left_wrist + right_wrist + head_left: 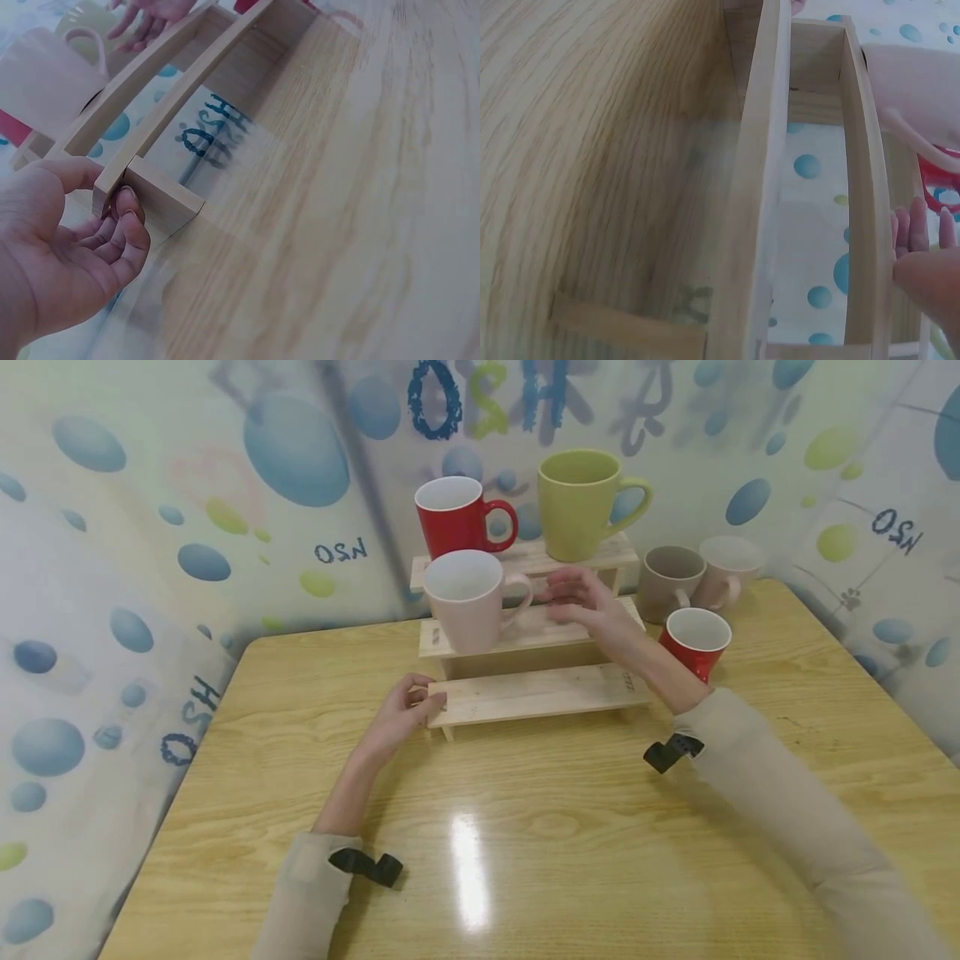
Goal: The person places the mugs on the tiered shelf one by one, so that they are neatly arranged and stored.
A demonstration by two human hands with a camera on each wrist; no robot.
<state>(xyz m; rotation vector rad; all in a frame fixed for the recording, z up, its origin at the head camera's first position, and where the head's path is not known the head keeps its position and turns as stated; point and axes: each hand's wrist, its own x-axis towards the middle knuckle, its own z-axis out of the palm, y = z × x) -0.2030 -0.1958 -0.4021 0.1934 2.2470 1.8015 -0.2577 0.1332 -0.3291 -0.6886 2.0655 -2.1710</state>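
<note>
At the left end of the wooden rack point(551, 633), the left hand point(397, 718) grips a corner of the lowest shelf point(536, 695), which stretches away toward three o'clock. At one o'clock from that hand stands the pink mug point(467, 603), hiding the base of the red mug point(448, 518) behind it. The right hand point(592, 608), fingers relaxed, holds nothing; the pink mug lies at its nine o'clock, handle near the fingertips. Whether it touches the rack is unclear; the right wrist view crops it. The green mug point(576, 514) sits at its twelve o'clock. Between two and three, the grey mug point(663, 585) partly covers a second pink mug point(729, 567); between three and four, the forearm partly hides another red mug point(692, 647).
</note>
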